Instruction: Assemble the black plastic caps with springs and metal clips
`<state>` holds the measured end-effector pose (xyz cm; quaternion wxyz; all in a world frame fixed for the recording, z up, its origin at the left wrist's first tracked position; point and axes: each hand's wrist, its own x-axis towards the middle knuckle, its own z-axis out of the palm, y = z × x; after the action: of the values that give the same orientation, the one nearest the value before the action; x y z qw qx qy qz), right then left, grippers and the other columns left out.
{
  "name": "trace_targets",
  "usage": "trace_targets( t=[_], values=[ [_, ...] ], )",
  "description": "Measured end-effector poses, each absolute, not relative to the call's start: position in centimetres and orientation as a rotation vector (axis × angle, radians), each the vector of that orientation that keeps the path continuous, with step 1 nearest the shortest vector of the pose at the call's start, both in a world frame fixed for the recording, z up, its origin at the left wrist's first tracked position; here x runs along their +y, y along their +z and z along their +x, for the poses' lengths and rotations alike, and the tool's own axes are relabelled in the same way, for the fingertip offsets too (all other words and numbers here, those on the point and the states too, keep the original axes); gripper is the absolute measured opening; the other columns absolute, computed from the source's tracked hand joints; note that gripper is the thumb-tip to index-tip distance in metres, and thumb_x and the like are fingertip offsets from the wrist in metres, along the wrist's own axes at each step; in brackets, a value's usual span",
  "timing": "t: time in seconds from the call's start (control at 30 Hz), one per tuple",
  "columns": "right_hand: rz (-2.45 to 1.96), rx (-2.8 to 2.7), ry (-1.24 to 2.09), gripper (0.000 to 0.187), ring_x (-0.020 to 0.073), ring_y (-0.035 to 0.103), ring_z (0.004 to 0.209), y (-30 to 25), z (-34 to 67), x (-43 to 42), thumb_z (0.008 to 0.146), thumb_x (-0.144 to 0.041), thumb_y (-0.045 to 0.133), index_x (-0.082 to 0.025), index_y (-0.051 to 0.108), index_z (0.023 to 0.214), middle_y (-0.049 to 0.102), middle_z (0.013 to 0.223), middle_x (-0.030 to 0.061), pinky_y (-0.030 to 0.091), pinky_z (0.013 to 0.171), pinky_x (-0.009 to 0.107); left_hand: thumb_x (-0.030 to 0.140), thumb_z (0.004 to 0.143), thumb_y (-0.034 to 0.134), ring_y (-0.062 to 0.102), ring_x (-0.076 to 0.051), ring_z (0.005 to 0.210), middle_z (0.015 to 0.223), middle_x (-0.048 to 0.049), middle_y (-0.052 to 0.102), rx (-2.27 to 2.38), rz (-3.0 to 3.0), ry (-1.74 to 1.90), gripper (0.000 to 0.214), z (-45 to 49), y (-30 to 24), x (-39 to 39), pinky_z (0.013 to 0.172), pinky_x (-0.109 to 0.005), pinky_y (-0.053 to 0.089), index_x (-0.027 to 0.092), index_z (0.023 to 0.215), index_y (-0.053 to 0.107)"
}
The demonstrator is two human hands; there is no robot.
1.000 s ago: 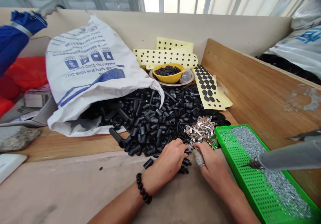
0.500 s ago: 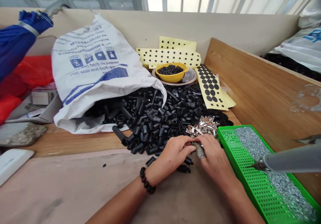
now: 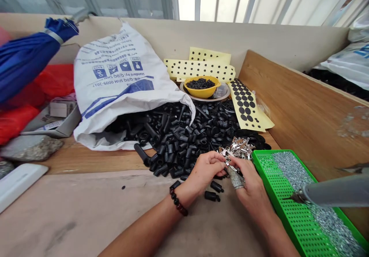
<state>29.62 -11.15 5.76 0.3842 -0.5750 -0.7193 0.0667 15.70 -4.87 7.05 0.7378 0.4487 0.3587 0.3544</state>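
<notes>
In the head view my left hand (image 3: pixel 208 169), with a dark bead bracelet (image 3: pixel 178 202) at the wrist, is closed with thumb and fingertips pinched together. Close against it, my right hand (image 3: pixel 248 175) is closed too, a grey wrap (image 3: pixel 235 178) round one finger. Between the two sets of fingertips shows a small shiny metal piece (image 3: pixel 228 164), partly hidden. Just beyond lies a heap of small flat metal pieces (image 3: pixel 238 146). Black plastic tube parts (image 3: pixel 180 149) are piled to the left of it. Two black parts (image 3: pixel 212 196) lie below my left hand.
At the right stands a green perforated tray (image 3: pixel 288 207) of small silvery parts, a grey power screwdriver (image 3: pixel 331 191) over it. Behind are a white sack (image 3: pixel 121 84), a yellow bowl (image 3: pixel 201 92) and dotted sticker sheets (image 3: pixel 198 69). A wooden board (image 3: pixel 302 99) borders the right.
The view has shifted slightly, so the bench items sit further right. My hands have lifted a little from the metal heap, with a metal piece now showing between the fingertips.
</notes>
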Motion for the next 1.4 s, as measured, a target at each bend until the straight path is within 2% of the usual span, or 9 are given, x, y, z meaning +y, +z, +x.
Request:
trace_targets(
  t=[0.1, 0.17, 0.43, 0.73, 0.9, 1.03, 1.1, 1.23, 1.4],
  values=[
    [-1.503, -1.857, 0.167, 0.029, 0.0228, 0.051, 0.095, 5.4, 30.2, -11.3, 0.079, -0.008, 0.041, -0.019, 0.054, 0.102, 0.058, 0.099, 0.0079, 0.043, 0.082, 0.039, 0.019, 0.065, 0.064, 0.056, -0.009, 0.056, 0.065, -0.0017, 0.063, 0.806, 0.981, 0.803, 0.015, 15.3, 7.3, -5.0, 0.058, -0.021, 0.043, 0.011, 0.078, 0.061],
    [-1.476, -1.915, 0.214, 0.028, 0.0225, 0.051, 0.093, 5.4, 30.2, -11.4, 0.078, -0.005, 0.039, -0.019, 0.055, 0.096, 0.058, 0.096, 0.0072, 0.043, 0.08, 0.038, 0.019, 0.065, 0.064, 0.055, -0.009, 0.054, 0.064, -0.002, 0.064, 0.83, 0.979, 0.829, 0.014, 15.0, 7.4, -5.2, 0.057, -0.021, 0.043, 0.011, 0.076, 0.061],
    [-1.386, -1.934, 0.408, 0.026, 0.0216, 0.047, 0.091, 6.2, 28.1, -12.5, 0.083, -0.007, 0.037, -0.019, 0.051, 0.1, 0.055, 0.096, 0.0066, 0.04, 0.076, 0.035, 0.021, 0.067, 0.066, 0.055, -0.009, 0.055, 0.067, -0.0038, 0.067, 0.909, 1.019, 0.922, 0.011, 13.9, 7.7, -6.4, 0.057, -0.021, 0.045, 0.011, 0.073, 0.063],
    [-1.389, -1.998, 0.277, 0.02, 0.0214, 0.047, 0.082, 5.7, 25.9, -12.6, 0.082, -0.008, 0.035, -0.018, 0.051, 0.091, 0.055, 0.087, 0.007, 0.037, 0.072, 0.035, 0.023, 0.073, 0.063, 0.061, -0.012, 0.063, 0.074, -0.0041, 0.068, 0.959, 1.066, 0.92, 0.013, 11.0, 7.6, -7.6, 0.061, -0.022, 0.048, 0.012, 0.08, 0.062],
    [-1.393, -1.968, 0.32, 0.024, 0.0209, 0.048, 0.08, 6.3, 26.4, -13.0, 0.078, -0.007, 0.034, -0.019, 0.049, 0.091, 0.055, 0.086, 0.0067, 0.039, 0.069, 0.033, 0.023, 0.081, 0.055, 0.061, -0.016, 0.07, 0.079, -0.0032, 0.066, 1.175, 1.726, 0.699, 0.022, 6.9, 8.1, -9.0, 0.066, -0.027, 0.049, 0.017, 0.101, 0.06],
    [-1.383, -2.066, 0.324, 0.025, 0.0214, 0.048, 0.079, 6.6, 26.8, -13.5, 0.077, -0.006, 0.034, -0.019, 0.049, 0.092, 0.054, 0.086, 0.0069, 0.04, 0.068, 0.034, 0.02, 0.08, 0.057, 0.061, -0.026, 0.079, 0.086, -0.0091, 0.066, 1.419, 2.381, 0.343, 0.014, 4.5, 6.8, -11.6, 0.069, -0.037, 0.05, 0.016, 0.092, 0.063],
    [-1.358, -2.151, 0.296, 0.03, 0.0225, 0.047, 0.081, 6.6, 26.4, -13.8, 0.07, -0.002, 0.035, -0.018, 0.049, 0.092, 0.053, 0.087, 0.0078, 0.039, 0.07, 0.036, 0.013, 0.081, 0.053, 0.061, -0.025, 0.076, 0.083, -0.0084, 0.065, 1.449, 2.468, 0.292, 0.013, 4.3, 5.9, -12.4, 0.068, -0.036, 0.05, 0.016, 0.089, 0.063],
    [-1.307, -2.28, 0.208, 0.041, 0.0248, 0.044, 0.085, 6.3, 25.6, -14.5, 0.054, 0.002, 0.036, -0.017, 0.049, 0.087, 0.052, 0.086, 0.0083, 0.036, 0.074, 0.04, 0.014, 0.086, 0.049, 0.06, -0.019, 0.081, 0.089, -0.0058, 0.065, 1.228, 2.188, 0.541, 0.018, 4.7, 5.5, -12.4, 0.073, -0.029, 0.049, 0.017, 0.098, 0.061],
    [-1.319, -2.321, 0.178, 0.041, 0.0228, 0.043, 0.081, 6.2, 25.6, -15.2, 0.057, 0.004, 0.036, -0.017, 0.05, 0.089, 0.053, 0.085, 0.0067, 0.034, 0.073, 0.038, 0.02, 0.084, 0.053, 0.059, -0.017, 0.083, 0.092, -0.0048, 0.065, 1.107, 1.804, 0.669, 0.019, 5.2, 6.3, -11.6, 0.076, -0.027, 0.047, 0.018, 0.099, 0.065]
  ],
)
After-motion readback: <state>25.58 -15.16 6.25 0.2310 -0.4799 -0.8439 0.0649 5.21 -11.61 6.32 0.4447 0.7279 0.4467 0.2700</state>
